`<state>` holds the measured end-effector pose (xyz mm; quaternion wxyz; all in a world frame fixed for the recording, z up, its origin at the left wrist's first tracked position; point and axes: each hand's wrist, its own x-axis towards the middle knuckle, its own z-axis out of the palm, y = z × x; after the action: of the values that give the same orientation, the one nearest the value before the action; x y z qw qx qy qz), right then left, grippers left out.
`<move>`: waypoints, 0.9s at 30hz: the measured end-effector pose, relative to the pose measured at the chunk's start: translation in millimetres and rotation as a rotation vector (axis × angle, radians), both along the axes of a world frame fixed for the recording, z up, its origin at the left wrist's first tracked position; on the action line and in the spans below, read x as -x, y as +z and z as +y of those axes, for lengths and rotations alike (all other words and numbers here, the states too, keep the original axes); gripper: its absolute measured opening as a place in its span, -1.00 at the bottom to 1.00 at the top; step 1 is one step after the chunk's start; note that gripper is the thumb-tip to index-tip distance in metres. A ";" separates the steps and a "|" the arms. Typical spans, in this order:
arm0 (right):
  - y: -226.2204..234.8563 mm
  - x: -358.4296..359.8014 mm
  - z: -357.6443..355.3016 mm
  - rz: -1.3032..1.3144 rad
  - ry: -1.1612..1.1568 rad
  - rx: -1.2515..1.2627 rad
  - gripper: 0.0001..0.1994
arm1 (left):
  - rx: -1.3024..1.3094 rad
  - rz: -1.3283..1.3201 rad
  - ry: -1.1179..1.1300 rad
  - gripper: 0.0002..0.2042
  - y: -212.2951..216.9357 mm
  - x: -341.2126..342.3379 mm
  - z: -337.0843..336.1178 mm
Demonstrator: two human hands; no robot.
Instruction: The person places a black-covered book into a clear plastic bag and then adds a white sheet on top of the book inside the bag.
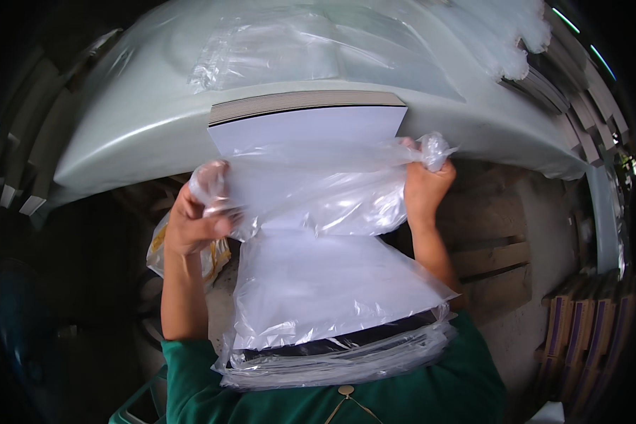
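Curling around the left end of a clear, crinkled plastic bag (pixel 318 191), the left hand (pixel 194 220) holds it crosswise, nearside of a thick, white-topped stack (pixel 305 124) on the pale plastic-covered desk (pixel 134 145); the right hand (pixel 427 189) clenches its bunched right end.

Close downward fisheye from the head

Garment: a green top (pixel 431 390) with short sleeves (pixel 191 362). Front: a small, round, gold-toned disc (pixel 345 389) on a thin, pale cord (pixel 361 405). Left hand (pixel 196 220), right hand (pixel 428 187) and forearms (pixel 185 297): bare.
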<state>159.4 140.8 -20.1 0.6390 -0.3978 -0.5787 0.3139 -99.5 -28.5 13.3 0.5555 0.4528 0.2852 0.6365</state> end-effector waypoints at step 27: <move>-254.8 -69.2 -6.5 0.154 0.758 1.080 -0.70 | 0.694 -0.365 0.147 -0.86 -277.8 29.4 -27.9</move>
<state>228.6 134.2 -274.9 0.2348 -0.4073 -0.3926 0.7905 -128.9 -56.4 -264.5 0.6702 0.0960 0.4114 0.6103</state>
